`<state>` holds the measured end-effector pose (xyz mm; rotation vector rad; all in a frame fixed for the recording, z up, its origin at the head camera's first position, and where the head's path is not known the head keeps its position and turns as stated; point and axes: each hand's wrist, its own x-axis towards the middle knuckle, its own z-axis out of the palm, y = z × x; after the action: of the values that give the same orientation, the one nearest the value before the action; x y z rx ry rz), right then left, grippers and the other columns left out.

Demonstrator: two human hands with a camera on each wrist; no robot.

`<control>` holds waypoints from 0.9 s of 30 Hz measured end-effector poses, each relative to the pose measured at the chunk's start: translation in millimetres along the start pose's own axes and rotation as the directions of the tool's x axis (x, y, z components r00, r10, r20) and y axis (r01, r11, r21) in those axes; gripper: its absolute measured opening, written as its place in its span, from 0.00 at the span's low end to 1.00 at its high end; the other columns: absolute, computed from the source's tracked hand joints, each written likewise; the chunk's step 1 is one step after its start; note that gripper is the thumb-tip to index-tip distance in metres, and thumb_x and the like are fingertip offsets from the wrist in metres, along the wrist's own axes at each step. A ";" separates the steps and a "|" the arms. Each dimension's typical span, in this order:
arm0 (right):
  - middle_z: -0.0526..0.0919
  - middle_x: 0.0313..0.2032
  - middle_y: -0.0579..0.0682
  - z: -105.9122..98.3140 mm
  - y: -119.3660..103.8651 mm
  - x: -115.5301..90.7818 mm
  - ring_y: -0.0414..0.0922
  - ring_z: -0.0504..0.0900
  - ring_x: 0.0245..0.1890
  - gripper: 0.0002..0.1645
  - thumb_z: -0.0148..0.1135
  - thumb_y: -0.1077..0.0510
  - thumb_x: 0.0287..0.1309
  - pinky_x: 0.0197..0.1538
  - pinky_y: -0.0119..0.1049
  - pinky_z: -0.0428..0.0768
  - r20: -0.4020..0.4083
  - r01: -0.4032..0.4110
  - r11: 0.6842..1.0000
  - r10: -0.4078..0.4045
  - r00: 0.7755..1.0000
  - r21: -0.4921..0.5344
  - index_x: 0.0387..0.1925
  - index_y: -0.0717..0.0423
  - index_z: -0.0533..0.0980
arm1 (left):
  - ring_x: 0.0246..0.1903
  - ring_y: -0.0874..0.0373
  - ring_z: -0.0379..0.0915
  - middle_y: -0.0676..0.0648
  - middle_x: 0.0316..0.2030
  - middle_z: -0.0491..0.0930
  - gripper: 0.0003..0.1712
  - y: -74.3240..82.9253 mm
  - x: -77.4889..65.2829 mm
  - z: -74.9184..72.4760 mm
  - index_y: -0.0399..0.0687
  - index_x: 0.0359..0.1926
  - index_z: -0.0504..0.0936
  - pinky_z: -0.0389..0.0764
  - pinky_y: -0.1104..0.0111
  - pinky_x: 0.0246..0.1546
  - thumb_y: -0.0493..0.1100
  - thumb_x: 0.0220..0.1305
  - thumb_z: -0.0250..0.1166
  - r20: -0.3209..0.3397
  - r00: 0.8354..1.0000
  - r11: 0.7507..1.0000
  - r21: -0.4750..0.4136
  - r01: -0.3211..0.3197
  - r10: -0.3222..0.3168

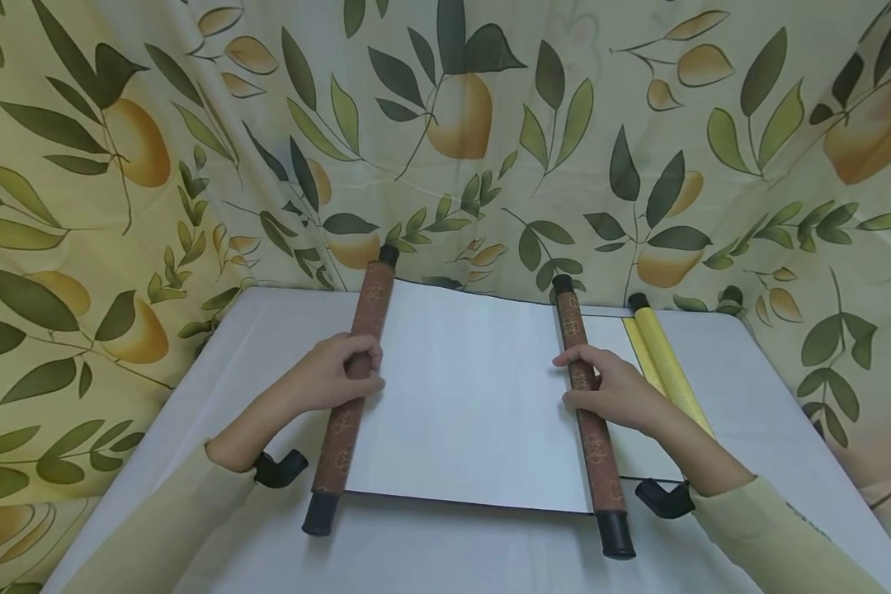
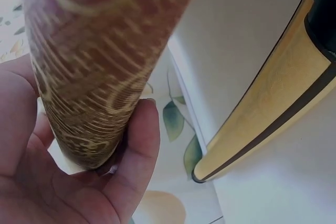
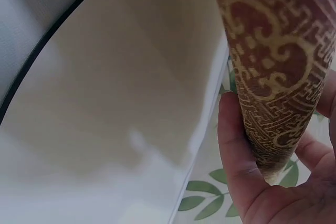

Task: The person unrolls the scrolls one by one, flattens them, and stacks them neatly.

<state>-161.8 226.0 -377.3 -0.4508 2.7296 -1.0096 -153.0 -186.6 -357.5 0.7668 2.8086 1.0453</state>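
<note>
A hanging scroll lies partly unrolled, its white sheet (image 1: 468, 388) stretched between two reddish-brown rolls with gold patterning and black end caps. Around the middle of the left roll (image 1: 337, 441) curl the thumb and fingers of my left hand (image 1: 327, 371). My right hand (image 1: 616, 386) grips the right roll (image 1: 596, 450) the same way, thumb on the near side. Both wrist views show the brocade close up, with fingers round the left roll (image 2: 100, 77) and the right roll (image 3: 278, 66). Dark edging runs along the sheet's near and far sides.
Right of the brown scroll, a yellow scroll (image 1: 671, 359) with a black cap lies on the white-covered table (image 1: 742, 412), its pale sheet (image 1: 642, 454) partly under my right hand. Behind and beside the table hangs a curtain (image 1: 445, 206) printed with leaves and fruit.
</note>
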 end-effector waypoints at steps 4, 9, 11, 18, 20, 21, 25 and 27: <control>0.66 0.60 0.52 -1.6 -0.4 -2.3 0.51 0.66 0.51 0.27 0.61 0.59 0.51 0.45 0.46 0.69 0.011 -0.016 1.000 0.016 1.000 -0.011 0.55 0.45 0.69 | 0.25 0.59 0.62 0.53 0.23 0.68 0.07 -2.0 -1.3 -0.9 0.54 0.27 0.72 0.65 0.67 0.22 0.37 0.51 0.61 -0.005 1.000 1.000 0.000 -0.009 0.009; 0.65 0.59 0.53 -3.7 0.8 -4.2 0.52 0.64 0.47 0.25 0.56 0.60 0.52 0.39 0.43 0.66 0.002 -0.035 0.999 0.035 0.999 -0.017 0.54 0.45 0.69 | 0.25 0.58 0.63 0.54 0.24 0.69 0.08 -0.2 -3.6 -2.1 0.56 0.28 0.71 0.66 0.67 0.22 0.36 0.54 0.58 0.002 1.000 1.000 0.000 -0.003 0.003; 0.65 0.59 0.54 -4.2 1.1 -4.4 0.52 0.64 0.49 0.24 0.55 0.61 0.52 0.42 0.45 0.66 -0.003 -0.031 0.999 0.031 1.000 -0.012 0.53 0.46 0.69 | 0.25 0.58 0.63 0.54 0.24 0.69 0.07 1.8 -4.8 -3.2 0.57 0.28 0.72 0.67 0.67 0.22 0.37 0.55 0.58 0.000 1.000 1.000 0.007 0.000 0.000; 0.68 0.58 0.52 -6.5 4.0 -7.2 0.50 0.64 0.53 0.23 0.61 0.59 0.51 0.50 0.49 0.66 -0.016 -0.012 1.000 0.012 1.000 -0.025 0.50 0.47 0.70 | 0.23 0.58 0.62 0.52 0.21 0.67 0.06 3.4 -4.6 -5.5 0.53 0.28 0.72 0.65 0.68 0.20 0.37 0.52 0.60 -0.006 1.000 1.000 0.030 0.006 -0.006; 0.67 0.58 0.53 -7.8 4.0 -8.1 0.50 0.64 0.53 0.24 0.62 0.59 0.50 0.50 0.49 0.66 -0.014 -0.016 0.999 0.016 1.000 -0.028 0.51 0.47 0.70 | 0.23 0.59 0.62 0.52 0.22 0.66 0.07 1.9 -4.1 -5.6 0.52 0.28 0.71 0.65 0.68 0.20 0.37 0.51 0.62 -0.005 1.000 0.999 0.033 0.008 -0.007; 0.67 0.58 0.53 -8.4 3.6 -8.6 0.50 0.64 0.53 0.24 0.62 0.59 0.50 0.49 0.49 0.66 -0.014 -0.021 0.999 0.021 1.000 -0.032 0.50 0.47 0.70 | 0.23 0.59 0.62 0.52 0.22 0.66 0.08 0.9 -3.8 -5.6 0.52 0.28 0.71 0.65 0.68 0.20 0.37 0.50 0.62 -0.004 1.000 0.999 0.035 0.007 -0.007; 0.67 0.58 0.53 -11.4 3.4 -10.5 0.51 0.63 0.49 0.25 0.60 0.61 0.49 0.43 0.45 0.65 -0.016 -0.044 0.997 0.043 0.999 -0.060 0.52 0.46 0.70 | 0.22 0.60 0.62 0.52 0.21 0.65 0.08 -2.8 -3.4 -5.4 0.52 0.27 0.69 0.64 0.69 0.20 0.37 0.51 0.60 -0.009 1.000 0.999 0.049 -0.001 0.002; 0.67 0.58 0.53 -12.4 4.0 -11.0 0.51 0.63 0.48 0.25 0.58 0.61 0.50 0.41 0.43 0.65 -0.018 -0.047 0.996 0.045 0.999 -0.073 0.52 0.46 0.70 | 0.22 0.60 0.62 0.53 0.20 0.64 0.08 -4.1 -3.7 -5.6 0.53 0.27 0.69 0.64 0.69 0.20 0.37 0.52 0.59 -0.013 1.000 0.999 0.050 -0.003 0.004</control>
<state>-155.9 240.1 -369.8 -0.3912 2.7849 -0.9084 -152.7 -194.4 -356.3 0.7723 2.8557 0.9870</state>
